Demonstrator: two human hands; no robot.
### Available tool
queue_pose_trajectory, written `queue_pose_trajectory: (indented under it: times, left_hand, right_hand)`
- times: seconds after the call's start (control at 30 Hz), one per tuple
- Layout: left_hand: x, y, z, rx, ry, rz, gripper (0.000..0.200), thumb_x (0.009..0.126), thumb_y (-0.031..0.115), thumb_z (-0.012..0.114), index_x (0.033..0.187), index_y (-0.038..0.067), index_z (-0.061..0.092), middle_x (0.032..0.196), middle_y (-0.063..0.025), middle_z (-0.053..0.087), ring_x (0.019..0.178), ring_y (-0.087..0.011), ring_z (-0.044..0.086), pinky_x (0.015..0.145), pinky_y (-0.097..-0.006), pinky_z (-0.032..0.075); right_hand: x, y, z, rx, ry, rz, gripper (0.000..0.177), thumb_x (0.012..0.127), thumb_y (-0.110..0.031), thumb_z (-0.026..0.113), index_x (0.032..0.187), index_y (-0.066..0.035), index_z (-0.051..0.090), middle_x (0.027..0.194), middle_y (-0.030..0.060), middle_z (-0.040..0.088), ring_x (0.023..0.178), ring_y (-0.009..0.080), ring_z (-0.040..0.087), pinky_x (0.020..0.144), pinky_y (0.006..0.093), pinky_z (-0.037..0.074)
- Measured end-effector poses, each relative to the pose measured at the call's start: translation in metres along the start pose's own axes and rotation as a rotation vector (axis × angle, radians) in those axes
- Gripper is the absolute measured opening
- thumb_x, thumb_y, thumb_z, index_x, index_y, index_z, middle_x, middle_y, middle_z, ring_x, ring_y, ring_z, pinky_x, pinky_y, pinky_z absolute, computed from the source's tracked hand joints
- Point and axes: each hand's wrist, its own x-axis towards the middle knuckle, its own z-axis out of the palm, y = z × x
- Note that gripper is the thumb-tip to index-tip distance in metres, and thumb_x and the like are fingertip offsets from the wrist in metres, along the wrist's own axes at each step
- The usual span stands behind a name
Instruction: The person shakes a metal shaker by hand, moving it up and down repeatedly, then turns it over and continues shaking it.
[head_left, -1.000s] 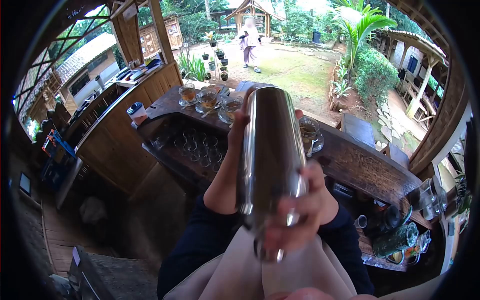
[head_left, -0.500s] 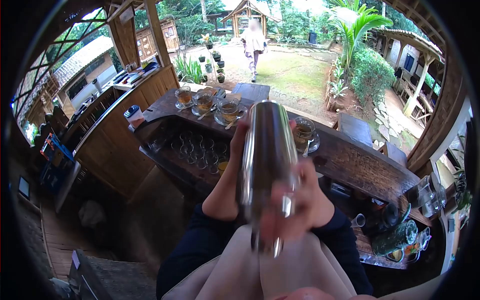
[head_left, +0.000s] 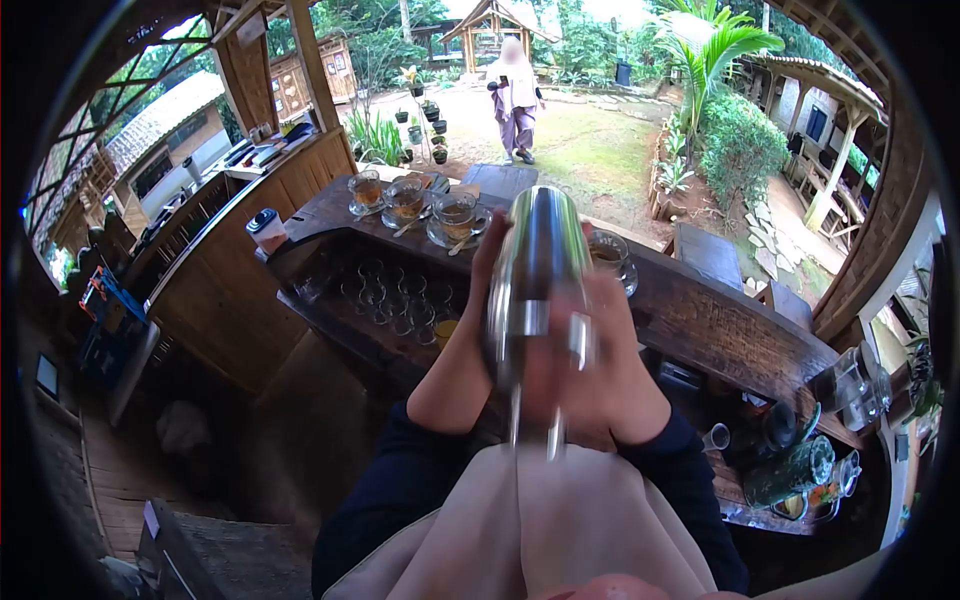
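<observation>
A shiny metal cocktail shaker [head_left: 541,255] is held up in front of me, its wide end pointing away and its narrow end toward my body. My left hand [head_left: 488,262] is wrapped along its left side, mostly hidden behind the metal. Around the lower right part closes my right hand [head_left: 580,355], blurred by motion. Just beyond, on the wooden counter, glass cups of amber drink stand on saucers with spoons: one cup [head_left: 456,214] lies left of the shaker, and another cup [head_left: 607,250] is partly covered on its right.
Several clear glasses [head_left: 400,300] stand on a lower shelf of the dark wooden counter [head_left: 730,325]. A lidded container [head_left: 266,230] sits at its left end. Glass jars [head_left: 790,475] and a pitcher [head_left: 850,475] are at the right. A person [head_left: 515,100] walks on the path outside.
The shaker has shifted slightly up and tilted in both hands, with blur from shaking. The person outside has come closer.
</observation>
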Motion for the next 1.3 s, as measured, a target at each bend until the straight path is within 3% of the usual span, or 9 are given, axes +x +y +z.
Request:
queue_pose_trajectory:
  times: [0.03,0.17,0.47,0.63,0.7,0.87,1.03,1.17,1.3]
  left_hand:
    - [0.000,-0.005,-0.001,-0.523,-0.220,-0.284,0.052,0.090,0.045,0.043,0.117,0.001,0.051,0.107,-0.0177,0.060,0.097,-0.0295,0.061,0.085,-0.0429,0.051]
    - [0.012,-0.015,-0.029,0.000,0.412,0.314,0.040,0.093,0.036,0.037,0.106,0.003,0.055,0.103,-0.0147,0.062,0.091,-0.0262,0.062,0.083,-0.0411,0.051]
    - [-0.001,-0.006,0.011,-0.023,-0.212,0.084,0.055,0.089,0.046,0.045,0.125,0.005,0.045,0.123,-0.0172,0.051,0.110,-0.0308,0.053,0.085,-0.0415,0.051]
    - [0.010,-0.008,-0.019,-0.128,0.291,0.242,0.047,0.092,0.038,0.036,0.116,0.000,0.051,0.108,-0.0150,0.060,0.093,-0.0277,0.062,0.076,-0.0418,0.054]
    - [-0.004,-0.007,0.003,-0.640,-0.087,-0.149,0.050,0.091,0.041,0.042,0.120,0.001,0.049,0.113,-0.0176,0.058,0.099,-0.0280,0.060,0.081,-0.0429,0.053]
    - [-0.005,-0.019,0.032,-0.129,-0.307,-0.024,0.077,0.085,0.057,0.047,0.139,0.006,0.028,0.137,-0.0264,0.033,0.115,-0.0395,0.048,0.091,-0.0507,0.046]
    - [0.024,-0.013,-0.025,-0.115,-0.167,0.114,0.043,0.093,0.035,0.032,0.116,0.003,0.049,0.115,-0.0172,0.055,0.099,-0.0254,0.058,0.085,-0.0422,0.050]
    - [0.018,-0.006,0.023,-0.251,-0.326,-0.366,0.063,0.089,0.049,0.041,0.129,-0.001,0.042,0.116,-0.0214,0.054,0.100,-0.0338,0.057,0.084,-0.0444,0.050]
    - [-0.001,-0.026,0.052,-0.056,-0.262,-0.010,0.077,0.085,0.058,0.045,0.135,0.000,0.035,0.129,-0.0196,0.045,0.104,-0.0336,0.055,0.085,-0.0458,0.048]
  right_hand:
    - [-0.004,0.014,-0.013,-0.072,-0.402,0.197,0.044,0.073,-0.023,0.068,0.112,-0.008,0.056,0.117,0.0142,0.055,0.112,0.0329,0.049,0.094,0.0482,0.039]
    - [0.004,0.026,0.007,0.055,-0.015,0.728,0.048,0.068,-0.017,0.070,0.112,-0.003,0.056,0.113,0.0143,0.057,0.107,0.0340,0.054,0.089,0.0482,0.042]
    - [0.007,-0.008,-0.015,0.013,-0.240,0.100,0.029,0.066,-0.023,0.068,0.095,-0.023,0.065,0.109,-0.0010,0.060,0.104,0.0265,0.055,0.092,0.0497,0.039]
    - [0.013,0.025,-0.002,0.061,0.018,0.726,0.046,0.071,-0.018,0.070,0.111,-0.003,0.055,0.113,0.0165,0.056,0.105,0.0349,0.054,0.090,0.0500,0.041]
    - [0.032,0.006,-0.017,0.022,-0.143,0.315,0.045,0.068,-0.016,0.075,0.109,-0.010,0.058,0.114,0.0116,0.057,0.105,0.0306,0.056,0.089,0.0508,0.041]
    - [0.037,-0.006,-0.015,-0.018,0.030,-0.458,0.033,0.070,-0.023,0.068,0.102,-0.023,0.060,0.112,0.0011,0.059,0.108,0.0345,0.053,0.088,0.0556,0.039]
    - [0.014,0.028,-0.006,-0.011,0.001,0.707,0.054,0.068,-0.026,0.072,0.110,0.002,0.052,0.111,0.0177,0.058,0.110,0.0367,0.052,0.093,0.0433,0.041]
    - [0.049,-0.014,-0.034,-0.059,-0.313,0.146,0.039,0.069,-0.025,0.071,0.105,-0.013,0.061,0.110,0.0096,0.059,0.107,0.0307,0.055,0.090,0.0503,0.039]
    - [0.038,-0.011,-0.039,-0.119,-0.284,0.107,0.038,0.070,-0.027,0.070,0.104,-0.013,0.061,0.110,0.0078,0.059,0.107,0.0302,0.054,0.090,0.0505,0.039]
